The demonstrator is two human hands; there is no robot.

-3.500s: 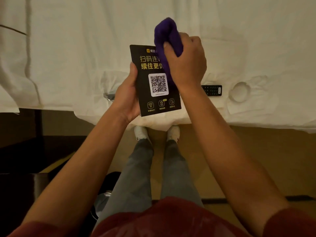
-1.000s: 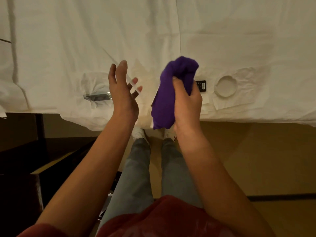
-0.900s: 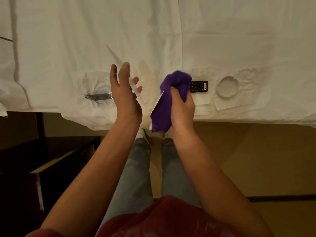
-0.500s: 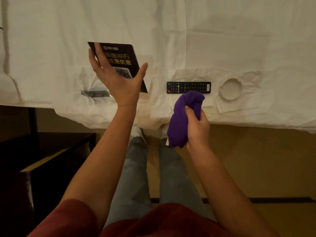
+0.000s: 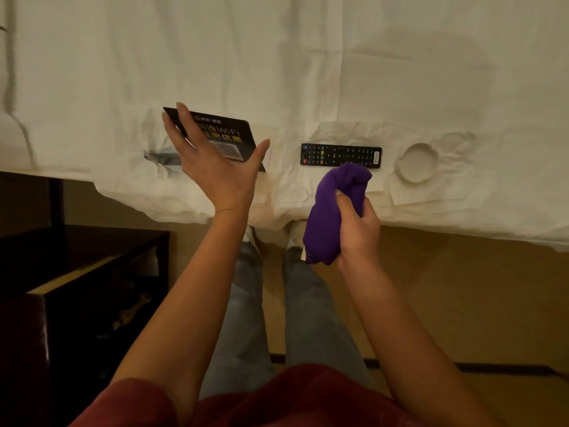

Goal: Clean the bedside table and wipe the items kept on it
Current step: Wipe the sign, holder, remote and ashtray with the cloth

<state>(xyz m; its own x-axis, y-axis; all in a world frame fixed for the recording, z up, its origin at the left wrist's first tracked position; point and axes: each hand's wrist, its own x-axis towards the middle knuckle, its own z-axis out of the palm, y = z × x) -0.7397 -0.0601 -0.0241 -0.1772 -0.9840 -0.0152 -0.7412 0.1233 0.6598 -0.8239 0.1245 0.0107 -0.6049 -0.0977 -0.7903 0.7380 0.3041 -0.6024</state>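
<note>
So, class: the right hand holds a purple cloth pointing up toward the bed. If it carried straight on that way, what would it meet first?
Most likely the black remote control: the purple cloth in the right hand points at it, its tip just short of or overlapping the remote's near edge. Depth is unclear.

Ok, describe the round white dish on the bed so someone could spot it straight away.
Look along the near edge of the white bed sheet. Right of the long black remote control lies the round white dish, on crumpled white paper. It is the only circular thing there, shallow and notched at its rim.
</note>
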